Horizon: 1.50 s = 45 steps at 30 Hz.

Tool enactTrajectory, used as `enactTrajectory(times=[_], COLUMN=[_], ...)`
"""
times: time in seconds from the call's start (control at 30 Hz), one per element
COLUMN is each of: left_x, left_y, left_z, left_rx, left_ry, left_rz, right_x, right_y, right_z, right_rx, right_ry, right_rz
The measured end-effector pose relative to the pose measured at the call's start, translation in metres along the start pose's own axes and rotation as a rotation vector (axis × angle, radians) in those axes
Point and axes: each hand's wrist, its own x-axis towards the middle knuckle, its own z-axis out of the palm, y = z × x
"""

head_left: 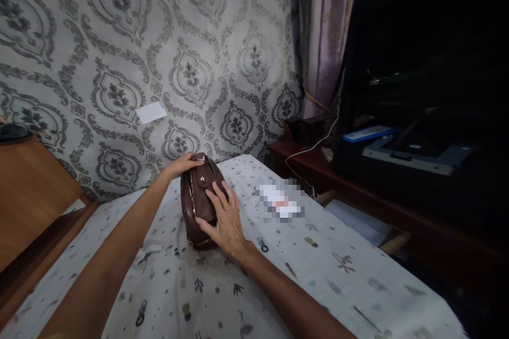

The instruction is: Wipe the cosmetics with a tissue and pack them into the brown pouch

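Note:
A brown leather handbag [203, 198] with gold-coloured zips and a small clasp tab stands on the patterned bedsheet [222, 296]. At its far end, my left hand [183, 165] is closed on the bag's edge, close to the end of the zip. My right hand [228, 221] lies over the near right part with its fingers spread. The thumb touches the zip on the left side, and the fingertips rest near the clasp. The palm side of each hand is hidden, as is the inside of the bag.
A blurred-out white and red item [280, 198] lies on the sheet to the right. Along the left is a wooden headboard [35, 190]. A dark red cabinet [310, 164] with a large black screen [421, 79] and a white cable [308, 151] borders the bed at right.

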Motion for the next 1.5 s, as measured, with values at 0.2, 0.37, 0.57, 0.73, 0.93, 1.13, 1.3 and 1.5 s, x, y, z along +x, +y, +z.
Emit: enactTrajectory(times=[0.2, 0.37, 0.57, 0.73, 0.93, 1.13, 1.3, 1.5], left_x=[0.02, 0.032, 0.033, 0.024, 0.012, -0.004, -0.016, -0.004], left_y=[0.01, 0.011, 0.006, 0.006, 0.007, -0.007, -0.025, -0.036], left_z=[0.014, 0.019, 0.021, 0.026, 0.018, -0.014, -0.024, -0.013], left_rx=[0.171, 0.276, 0.215, 0.061, -0.038, -0.042, -0.049, -0.025], left_ry=[0.108, 0.182, 0.164, 0.124, 0.095, 0.159, 0.174, 0.209], left_rz=[0.043, 0.023, -0.011, 0.016, 0.069, 0.062, -0.008, -0.043], right_x=[-0.001, -0.001, 0.0, 0.0, 0.0, 0.0, -0.001, -0.001], right_y=[0.0, 0.001, 0.0, 0.0, 0.0, 0.0, 0.001, 0.001], right_z=[0.002, 0.002, 0.001, 0.001, 0.001, -0.001, 0.001, 0.001], right_rx=[-0.005, 0.004, 0.034, 0.029, 0.026, 0.02, 0.028, 0.02], right_ry=[0.029, 0.018, 0.006, -0.003, -0.022, -0.017, 0.003, 0.004], right_rz=[-0.006, -0.006, 0.006, 0.019, 0.029, 0.011, 0.007, 0.003])
